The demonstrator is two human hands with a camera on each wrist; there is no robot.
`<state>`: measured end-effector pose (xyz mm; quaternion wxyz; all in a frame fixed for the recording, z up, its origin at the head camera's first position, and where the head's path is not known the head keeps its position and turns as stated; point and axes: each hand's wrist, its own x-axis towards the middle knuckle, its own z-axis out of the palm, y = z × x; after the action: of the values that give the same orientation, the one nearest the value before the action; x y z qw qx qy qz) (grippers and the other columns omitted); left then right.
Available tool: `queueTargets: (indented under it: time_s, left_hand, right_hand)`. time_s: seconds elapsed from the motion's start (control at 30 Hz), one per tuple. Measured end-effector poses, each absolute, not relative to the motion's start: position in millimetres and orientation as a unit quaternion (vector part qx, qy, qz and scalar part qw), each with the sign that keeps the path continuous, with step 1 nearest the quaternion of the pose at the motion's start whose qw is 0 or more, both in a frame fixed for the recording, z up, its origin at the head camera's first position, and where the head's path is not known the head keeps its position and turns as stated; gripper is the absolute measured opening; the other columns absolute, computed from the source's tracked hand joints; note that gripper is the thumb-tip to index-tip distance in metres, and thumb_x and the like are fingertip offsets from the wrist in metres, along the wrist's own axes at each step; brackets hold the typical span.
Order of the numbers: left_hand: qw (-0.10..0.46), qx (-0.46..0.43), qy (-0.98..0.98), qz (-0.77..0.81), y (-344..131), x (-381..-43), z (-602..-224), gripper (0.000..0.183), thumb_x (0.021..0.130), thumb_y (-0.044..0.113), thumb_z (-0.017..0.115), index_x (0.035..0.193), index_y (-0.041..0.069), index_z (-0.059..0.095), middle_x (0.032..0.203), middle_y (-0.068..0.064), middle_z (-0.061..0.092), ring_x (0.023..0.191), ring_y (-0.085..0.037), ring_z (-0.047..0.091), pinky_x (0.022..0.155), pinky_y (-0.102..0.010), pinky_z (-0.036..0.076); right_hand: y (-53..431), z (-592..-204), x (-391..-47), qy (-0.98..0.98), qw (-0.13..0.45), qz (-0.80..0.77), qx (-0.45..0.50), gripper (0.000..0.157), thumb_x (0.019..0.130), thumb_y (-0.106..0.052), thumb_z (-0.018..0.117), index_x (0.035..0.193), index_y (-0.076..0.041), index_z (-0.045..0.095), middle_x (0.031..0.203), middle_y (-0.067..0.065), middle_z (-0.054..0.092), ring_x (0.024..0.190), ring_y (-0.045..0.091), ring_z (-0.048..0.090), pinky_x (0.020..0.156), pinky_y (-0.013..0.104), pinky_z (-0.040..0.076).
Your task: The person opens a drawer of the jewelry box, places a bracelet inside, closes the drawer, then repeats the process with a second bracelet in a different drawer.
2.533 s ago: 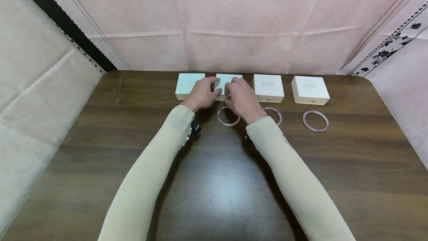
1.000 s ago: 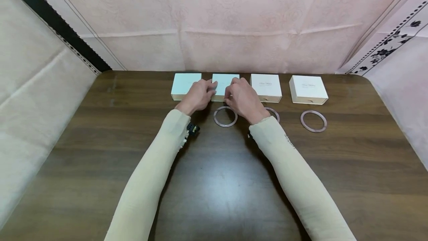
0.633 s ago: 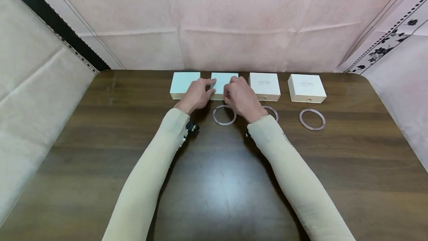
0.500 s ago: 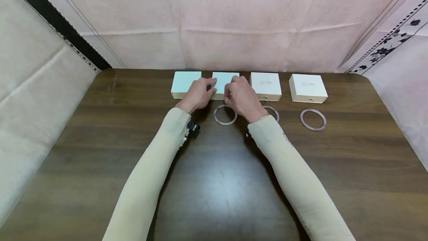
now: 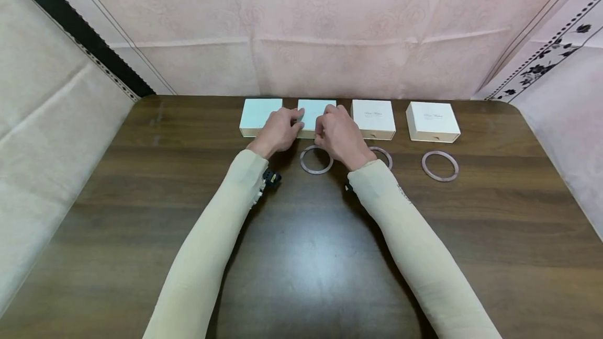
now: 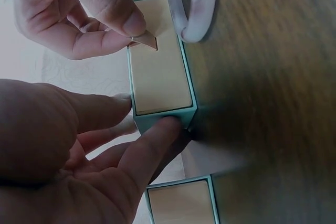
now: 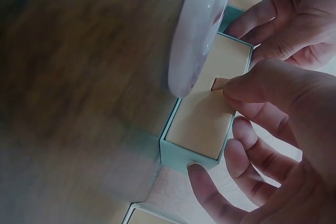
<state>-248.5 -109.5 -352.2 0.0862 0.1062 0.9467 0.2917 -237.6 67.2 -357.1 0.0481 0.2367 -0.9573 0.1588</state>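
Pinching the box's (image 5: 313, 114) tab (image 7: 220, 84), right grip (image 5: 340, 135); left grip (image 5: 279, 131) bracing it.

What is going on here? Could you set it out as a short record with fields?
setting: dark wooden table, pink cloth behind
boxes: four small white boxes in a row at the far edge
box in hand: second box from the left
left hand: fingers steady that box's side
right hand: grip pinches the small tan pull tab on the box's front
drawer: looks not yet drawn out
bangles: three pink bangles lie in front of the boxes; the nearest bangle lies between the wrists
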Motion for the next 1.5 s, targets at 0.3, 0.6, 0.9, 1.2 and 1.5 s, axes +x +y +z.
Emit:
queueTargets:
  time_s: [0.3, 0.6, 0.9, 1.2, 1.5]
  left_hand:
    - [0.087, 0.108, 0.945, 0.296, -108.9, -251.6, -353.3, 0.035, 0.108, 0.02, 0.05, 0.14, 0.011, 0.062, 0.163, -0.006, 0.04, 0.126, -0.027, 0.058, 0.084, -0.035, 0.045]
    - [0.093, 0.104, 0.947, 0.29, -109.8, -251.1, -352.6, 0.043, 0.109, 0.021, 0.05, 0.151, 0.015, 0.052, 0.163, -0.005, 0.039, 0.137, -0.023, 0.051, 0.089, -0.035, 0.045]
    - [0.088, 0.105, 0.945, 0.296, -109.6, -251.6, -353.2, 0.036, 0.109, 0.021, 0.05, 0.142, 0.012, 0.061, 0.163, -0.007, 0.039, 0.14, -0.029, 0.049, 0.088, -0.035, 0.044]
    - [0.088, 0.109, 0.947, 0.291, -108.8, -251.9, -352.8, 0.028, 0.109, 0.02, 0.05, 0.127, 0.01, 0.069, 0.163, -0.007, 0.039, 0.148, -0.029, 0.04, 0.092, -0.035, 0.043]
    - [0.094, 0.101, 0.946, 0.292, -109.4, -251.4, -352.0, 0.044, 0.109, 0.021, 0.049, 0.153, 0.016, 0.048, 0.164, -0.006, 0.038, 0.151, -0.028, 0.036, 0.096, -0.034, 0.043]
  right_hand:
    - [67.7, -358.1, -240.0, -0.958, 0.045, 0.158, 0.236, 0.013, 0.09, -0.008, 0.067, 0.089, -0.007, 0.079, 0.099, 0.009, 0.063, 0.099, 0.031, 0.054, 0.091, 0.037, 0.051]
    - [66.7, -357.9, -240.3, -0.958, 0.035, 0.165, 0.231, 0.011, 0.09, -0.009, 0.068, 0.088, -0.006, 0.079, 0.102, 0.008, 0.062, 0.103, 0.03, 0.054, 0.091, 0.037, 0.051]
    - [67.3, -357.7, -240.9, -0.957, 0.037, 0.171, 0.231, 0.01, 0.089, -0.008, 0.07, 0.085, -0.006, 0.079, 0.101, 0.008, 0.062, 0.104, 0.03, 0.054, 0.092, 0.037, 0.051]
    - [67.8, -358.7, -240.1, -0.956, 0.036, 0.176, 0.233, 0.011, 0.088, -0.008, 0.069, 0.085, -0.005, 0.079, 0.102, 0.009, 0.063, 0.104, 0.03, 0.054, 0.091, 0.038, 0.051]
    - [67.6, -356.3, -239.2, -0.955, 0.035, 0.175, 0.235, 0.011, 0.088, -0.008, 0.069, 0.083, -0.006, 0.079, 0.101, 0.009, 0.062, 0.103, 0.031, 0.054, 0.09, 0.038, 0.051]
